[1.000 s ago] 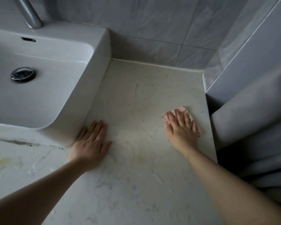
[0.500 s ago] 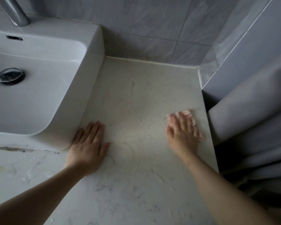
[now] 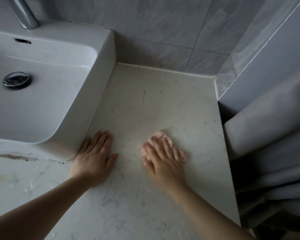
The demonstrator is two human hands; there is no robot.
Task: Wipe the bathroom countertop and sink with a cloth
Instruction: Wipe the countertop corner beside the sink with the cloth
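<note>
Far wall [image 3: 163, 32]: grey veined tiles, pale grout.
Right wall [image 3: 248, 49]: same tiles.
Curtain [image 3: 267, 153]: grey, hung folded, right side.
Light: was dim.

Grey marbled wall tiles [image 3: 163, 23] rise behind, a chrome faucet [image 3: 26, 16] stands far left, a grey curtain [image 3: 270, 144] hangs right.

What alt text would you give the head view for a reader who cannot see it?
A person's right hand presses a pink cloth flat on a pale countertop, while the left hand rests flat beside a white sink. Grey wall tiles stand behind.
</note>
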